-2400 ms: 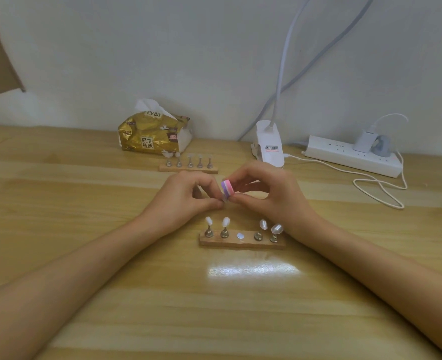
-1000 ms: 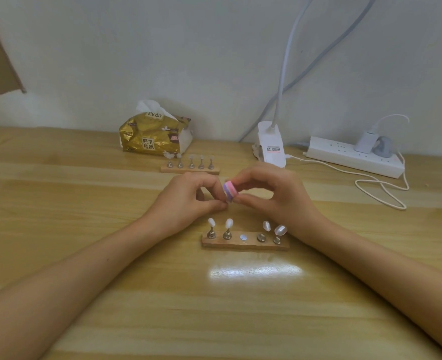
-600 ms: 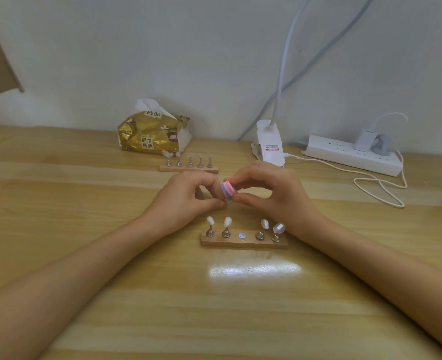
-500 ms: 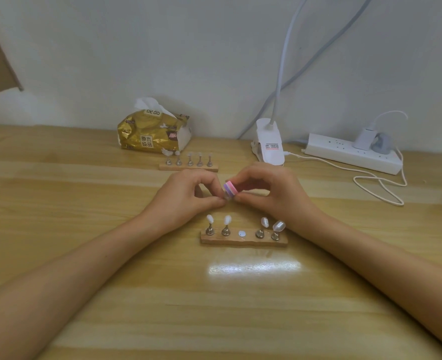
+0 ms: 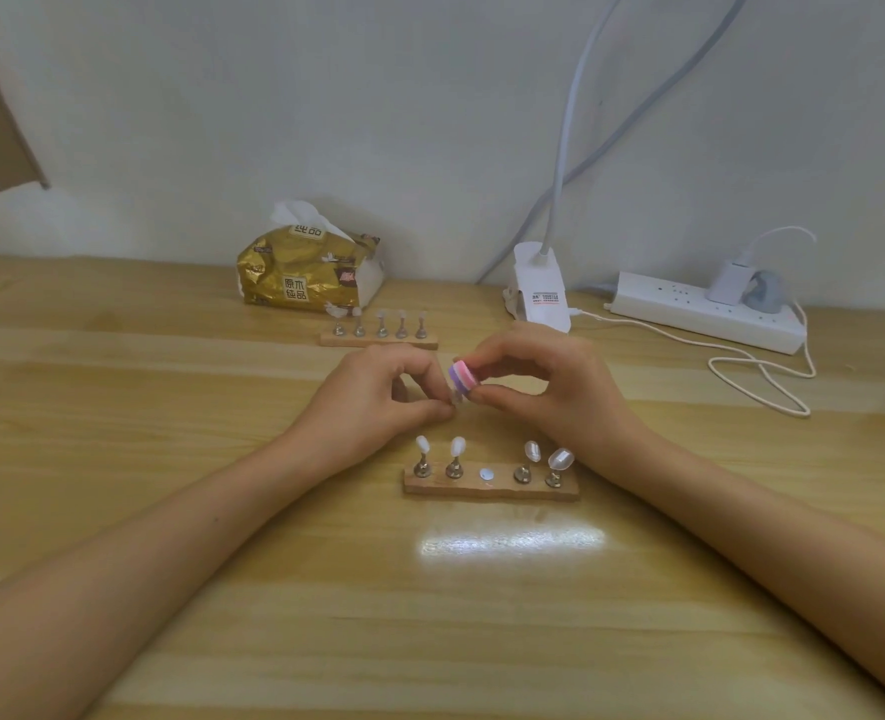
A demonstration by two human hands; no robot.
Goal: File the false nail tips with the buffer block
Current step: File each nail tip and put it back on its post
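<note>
Just above the middle of the frame the right hand (image 5: 549, 387) grips the buffer block (image 5: 462, 379), a small pink-and-purple piece, between curled forefinger and thumb, its striped end facing left. The left hand (image 5: 373, 402), fingers curled, pinches a small greyish piece (image 5: 454, 400) that touches the block's lower left edge; it is too small to say what it is. Both hands are raised over the tabletop (image 5: 170, 459), fingertips meeting. Just below them lies the near wooden stand (image 5: 492, 488), with four false nail tips (image 5: 457, 445) upright on metal pegs and a bare round disc (image 5: 487, 474) in the middle slot. The right wrist passes close beside the stand's right end. Above the hands a second wooden stand (image 5: 378, 339) carries five pegs, just in front of a gold tissue pack (image 5: 305, 272) near the wall. To the upper right stand a white lamp clip (image 5: 541, 288) and a power strip (image 5: 705, 311), its white cable (image 5: 757, 376) looping toward the right edge. Bare wood stretches left of the forearms and across the lower frame, where a patch of glare (image 5: 513, 540) lies below the near stand.
</note>
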